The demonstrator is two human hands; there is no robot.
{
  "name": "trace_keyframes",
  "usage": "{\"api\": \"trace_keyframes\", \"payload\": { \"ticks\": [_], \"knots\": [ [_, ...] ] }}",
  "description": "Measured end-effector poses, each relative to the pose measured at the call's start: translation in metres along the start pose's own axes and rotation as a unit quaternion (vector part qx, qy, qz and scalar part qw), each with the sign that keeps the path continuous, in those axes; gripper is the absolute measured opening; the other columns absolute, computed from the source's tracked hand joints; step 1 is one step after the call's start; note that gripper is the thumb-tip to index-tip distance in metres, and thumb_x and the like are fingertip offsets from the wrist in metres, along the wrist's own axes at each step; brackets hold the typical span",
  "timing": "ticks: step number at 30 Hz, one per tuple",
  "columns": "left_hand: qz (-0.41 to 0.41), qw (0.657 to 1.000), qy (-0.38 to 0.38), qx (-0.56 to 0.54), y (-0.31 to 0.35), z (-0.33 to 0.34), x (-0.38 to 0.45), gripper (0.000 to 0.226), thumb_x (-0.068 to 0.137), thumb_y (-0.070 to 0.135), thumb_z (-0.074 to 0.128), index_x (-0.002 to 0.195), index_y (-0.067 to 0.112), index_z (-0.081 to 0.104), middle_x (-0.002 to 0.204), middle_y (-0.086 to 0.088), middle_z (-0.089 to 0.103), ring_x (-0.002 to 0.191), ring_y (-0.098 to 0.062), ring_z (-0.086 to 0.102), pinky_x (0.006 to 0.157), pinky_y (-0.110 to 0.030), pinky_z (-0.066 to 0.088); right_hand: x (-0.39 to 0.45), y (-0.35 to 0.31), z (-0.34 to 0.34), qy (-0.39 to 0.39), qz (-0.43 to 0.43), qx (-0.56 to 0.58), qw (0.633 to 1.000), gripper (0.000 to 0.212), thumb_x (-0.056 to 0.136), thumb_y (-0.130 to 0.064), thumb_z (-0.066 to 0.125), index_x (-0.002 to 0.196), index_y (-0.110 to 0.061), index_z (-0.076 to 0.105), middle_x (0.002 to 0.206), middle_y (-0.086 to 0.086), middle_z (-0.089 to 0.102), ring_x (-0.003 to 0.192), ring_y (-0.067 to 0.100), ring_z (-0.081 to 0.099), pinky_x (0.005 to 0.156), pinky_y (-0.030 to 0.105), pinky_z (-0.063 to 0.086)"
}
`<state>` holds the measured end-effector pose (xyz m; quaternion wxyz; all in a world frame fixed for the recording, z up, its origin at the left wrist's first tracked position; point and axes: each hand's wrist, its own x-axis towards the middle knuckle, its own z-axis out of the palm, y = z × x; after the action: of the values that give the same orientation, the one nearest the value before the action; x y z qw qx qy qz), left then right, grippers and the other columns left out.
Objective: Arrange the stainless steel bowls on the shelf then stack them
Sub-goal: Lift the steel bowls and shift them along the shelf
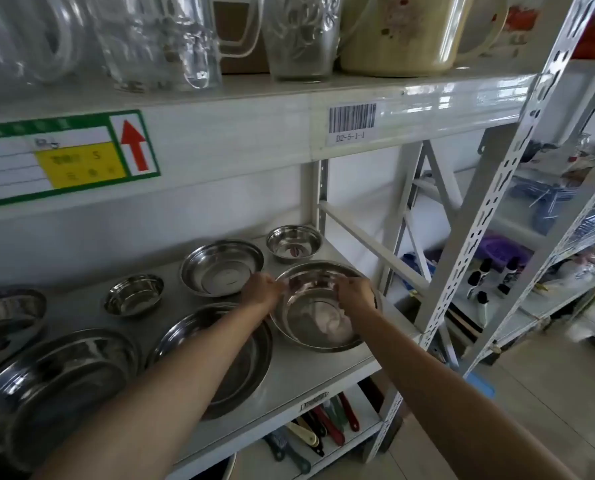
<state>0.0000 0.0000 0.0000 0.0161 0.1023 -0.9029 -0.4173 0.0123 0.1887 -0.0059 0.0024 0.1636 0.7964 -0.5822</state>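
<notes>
Both hands, left [262, 289] and right [355, 292], grip one bowl [318, 327], fingers curled on its rim; the bowls lie spread on the shelf [306, 368], none stacked yet.

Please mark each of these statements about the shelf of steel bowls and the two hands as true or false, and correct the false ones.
1. Both hands hold the same bowl. True: left hand and right hand grip its rim.
2. That bowl stands at the left end of the shelf. False: the right end.
3. A small bowl sits behind it. True.
4. The bowls are already stacked. False: they lie separately.
5. Glass jugs stand on the shelf above. True.
</notes>
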Motion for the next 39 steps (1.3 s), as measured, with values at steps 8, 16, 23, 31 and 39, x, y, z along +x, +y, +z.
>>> {"api": "trace_keyframes", "payload": {
  "ticks": [8, 16, 23, 31, 39],
  "knots": [
    [-0.019, 0.992, 0.044, 0.117, 0.004, 0.005, 0.009, 0.035, 0.077, 0.039, 0.065, 0.083, 0.006, 0.073, 0.095, -0.020, 0.071, 0.093, -0.036, 0.065, 0.078, -0.037, 0.052, 0.033, 0.018, -0.017, 0.049, -0.023, -0.125, 0.991, 0.032, 0.097, -0.034, 0.042, 0.094, -0.009, 0.062, 0.079, 0.007, 0.060, 0.071, 0.021, 0.060, 0.063, 0.031, 0.047],
    [-0.065, 0.983, 0.078, 0.154, -0.008, 0.009, 0.024, 0.034, 0.089, 0.027, 0.054, 0.104, -0.001, 0.067, 0.109, -0.021, 0.069, 0.105, -0.037, 0.064, 0.082, -0.036, 0.049, 0.051, 0.032, -0.030, 0.130, 0.012, -0.182, 0.975, 0.023, 0.095, -0.034, 0.049, 0.109, -0.016, 0.050, 0.096, 0.003, 0.053, 0.090, 0.022, 0.059, 0.078, 0.039, 0.052],
    [-0.077, 0.982, 0.062, 0.163, -0.016, 0.013, 0.030, 0.034, 0.089, 0.029, 0.054, 0.101, 0.000, 0.068, 0.104, -0.020, 0.071, 0.100, -0.037, 0.066, 0.080, -0.038, 0.051, 0.057, 0.045, -0.035, 0.138, 0.028, -0.220, 0.965, 0.021, 0.096, -0.030, 0.049, 0.111, -0.016, 0.048, 0.106, 0.006, 0.047, 0.092, 0.024, 0.058, 0.083, 0.043, 0.052],
    [-0.091, 0.983, 0.047, 0.151, -0.019, 0.020, 0.029, 0.033, 0.086, 0.030, 0.053, 0.090, 0.001, 0.070, 0.094, -0.018, 0.072, 0.091, -0.037, 0.068, 0.079, -0.040, 0.054, 0.057, 0.059, -0.039, 0.100, 0.036, -0.217, 0.970, 0.024, 0.099, -0.034, 0.045, 0.101, -0.016, 0.060, 0.084, 0.003, 0.065, 0.077, 0.020, 0.067, 0.076, 0.042, 0.059],
    [-0.075, 0.989, 0.061, 0.113, -0.015, 0.018, 0.022, 0.032, 0.088, 0.028, 0.055, 0.080, 0.003, 0.073, 0.086, -0.016, 0.073, 0.086, -0.035, 0.068, 0.070, -0.031, 0.046, 0.050, 0.055, -0.043, 0.091, 0.034, -0.198, 0.975, 0.025, 0.100, -0.032, 0.045, 0.096, -0.014, 0.062, 0.080, 0.004, 0.066, 0.074, 0.021, 0.067, 0.074, 0.041, 0.059]
  ]
}}
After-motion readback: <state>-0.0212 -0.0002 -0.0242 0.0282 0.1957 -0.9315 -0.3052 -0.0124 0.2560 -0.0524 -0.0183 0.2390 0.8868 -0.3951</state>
